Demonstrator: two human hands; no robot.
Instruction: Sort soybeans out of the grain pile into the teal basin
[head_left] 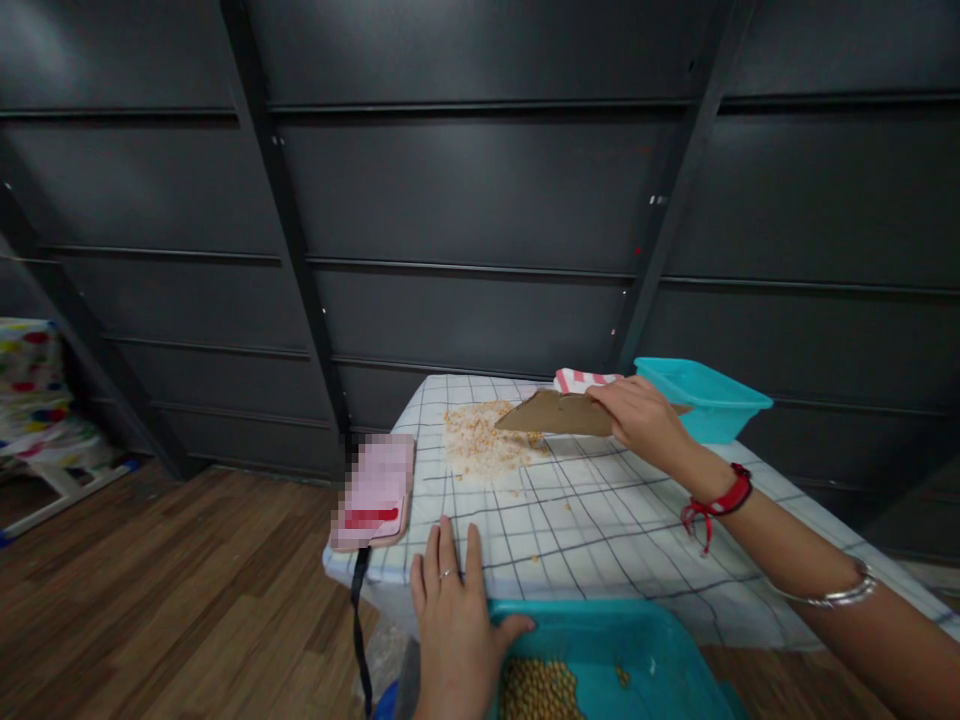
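Observation:
My right hand (639,418) is closed on a brown piece of cardboard (556,413), held low over the far part of the table with its pointed end at a pile of pale grains (480,440). My left hand (457,620) rests at the near table edge, fingers stretched on the checked cloth (600,510), thumb hooked over the rim of a teal tray (600,615). That tray holds yellowish grains (541,690). A few loose grains lie scattered on the cloth.
A second teal tub (705,398) stands at the far right corner, a red-and-white striped cloth (581,379) beside it. A pink phone (375,490) with a dark cable lies at the table's left edge. Dark metal wall behind; wooden floor left.

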